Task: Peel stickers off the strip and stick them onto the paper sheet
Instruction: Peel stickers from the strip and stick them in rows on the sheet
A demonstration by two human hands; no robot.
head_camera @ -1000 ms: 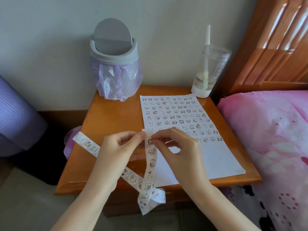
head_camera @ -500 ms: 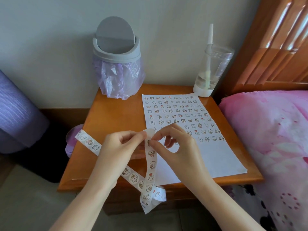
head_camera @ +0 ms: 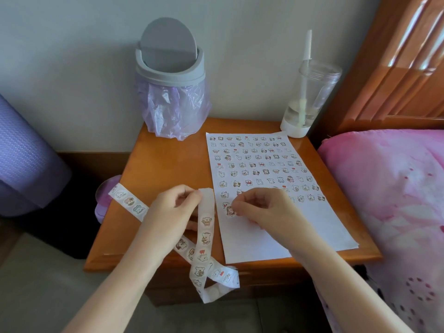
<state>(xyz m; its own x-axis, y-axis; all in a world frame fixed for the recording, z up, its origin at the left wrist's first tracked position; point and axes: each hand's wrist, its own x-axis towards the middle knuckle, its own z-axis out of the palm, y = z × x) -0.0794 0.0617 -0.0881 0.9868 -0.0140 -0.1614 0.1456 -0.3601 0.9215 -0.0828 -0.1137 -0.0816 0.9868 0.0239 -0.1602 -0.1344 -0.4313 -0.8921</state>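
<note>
Right hand (head_camera: 264, 207) pinches a sticker (head_camera: 230, 210) at its fingertips, low over the paper sheet (head_camera: 300, 227), left margin; contact unclear. Left hand (head_camera: 173, 207) pinches the strip (head_camera: 206, 227), which trails toward me, just left.

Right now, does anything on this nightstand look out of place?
Only the sticker strip: held by the left hand, it crosses over itself and dangles in a loop past the front edge of the nightstand. The paper sheet lies flat.
</note>
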